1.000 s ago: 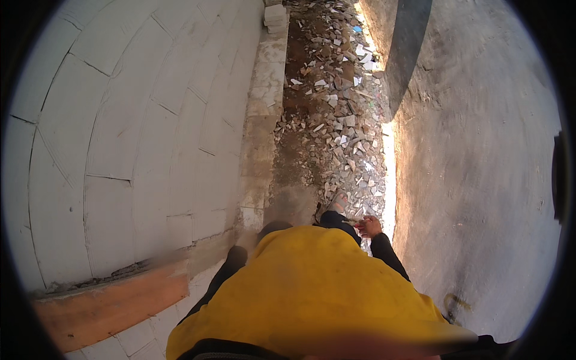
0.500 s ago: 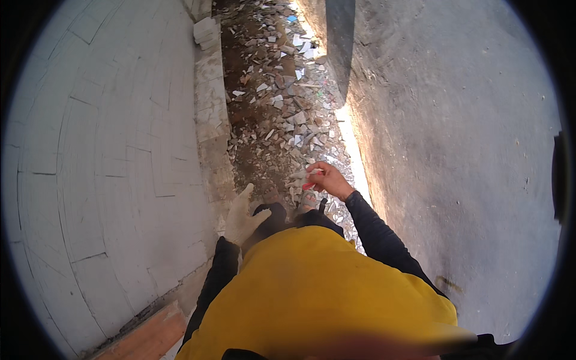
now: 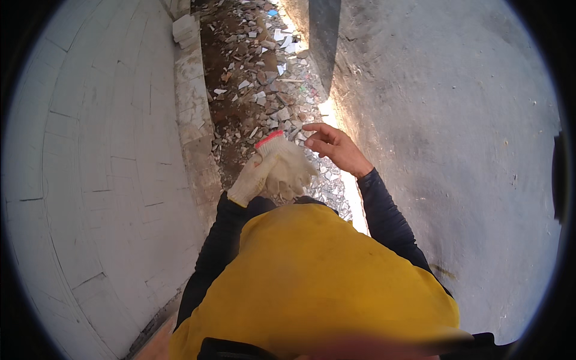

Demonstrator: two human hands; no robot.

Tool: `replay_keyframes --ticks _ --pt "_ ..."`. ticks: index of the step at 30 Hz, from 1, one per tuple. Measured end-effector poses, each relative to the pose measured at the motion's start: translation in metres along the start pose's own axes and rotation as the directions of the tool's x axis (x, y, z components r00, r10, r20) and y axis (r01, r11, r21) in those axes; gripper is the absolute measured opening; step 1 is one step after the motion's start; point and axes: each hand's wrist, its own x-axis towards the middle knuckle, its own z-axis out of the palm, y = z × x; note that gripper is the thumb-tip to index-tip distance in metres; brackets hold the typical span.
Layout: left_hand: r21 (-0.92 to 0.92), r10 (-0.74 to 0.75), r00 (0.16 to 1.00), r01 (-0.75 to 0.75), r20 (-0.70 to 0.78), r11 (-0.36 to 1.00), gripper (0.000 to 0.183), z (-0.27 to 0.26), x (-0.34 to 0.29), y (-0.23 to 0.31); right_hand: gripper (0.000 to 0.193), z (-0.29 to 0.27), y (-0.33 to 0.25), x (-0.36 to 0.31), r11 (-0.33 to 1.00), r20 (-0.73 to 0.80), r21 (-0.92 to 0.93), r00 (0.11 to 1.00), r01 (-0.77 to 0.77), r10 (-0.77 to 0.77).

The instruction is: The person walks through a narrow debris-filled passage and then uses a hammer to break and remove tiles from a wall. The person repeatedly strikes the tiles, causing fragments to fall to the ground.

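Observation:
My left hand [image 3: 249, 181] wears an off-white knit work glove and is closed on a second, loose work glove [image 3: 289, 166]. That loose glove has a red-edged cuff, pointing up and away, and its fingers hang toward the lower right. Just right of it is my right hand [image 3: 342, 151], bare, with the index finger stretched toward the cuff and the thumb apart from it. A gap shows between the right fingertips and the glove, and nothing is visible in that hand.
Broken tile and stone rubble [image 3: 282, 90] covers the narrow strip of ground. A pale block wall [image 3: 114, 162] with dark joints rises on the left, above a rough ledge [image 3: 195, 114]. A grey plastered wall [image 3: 444, 132] stands on the right.
The loose glove now shows in my left hand, which has moved right and farther from my body. My right hand has moved up and right, its pinch on something red now undone.

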Motion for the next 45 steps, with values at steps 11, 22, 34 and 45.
replay_keyframes --ticks 11,22,34,45 --pt "-0.095 0.06 0.995 -0.053 0.075 0.994 0.048 -0.032 -0.002 0.065 0.024 0.056 -0.034 0.064 0.992 -0.04 0.127 0.999 0.012 -0.007" --pt "-0.231 0.012 0.994 -0.036 -0.107 0.972 0.015 -0.079 -0.041 0.017 0.063 0.111 -0.028 0.07 0.896 0.038 0.402 0.981 -0.187 0.188" --pt "0.042 0.116 0.951 -0.109 -0.286 0.993 0.023 -0.117 -0.051 -0.028 0.023 0.154 0.007 0.052 0.885 0.285 0.358 0.937 -0.298 0.201" --pt "0.024 -0.008 0.983 0.012 -0.182 1.0 0.034 -0.107 -0.074 0.003 0.071 0.181 0.029 0.075 0.827 0.383 0.269 0.843 -0.493 0.377"
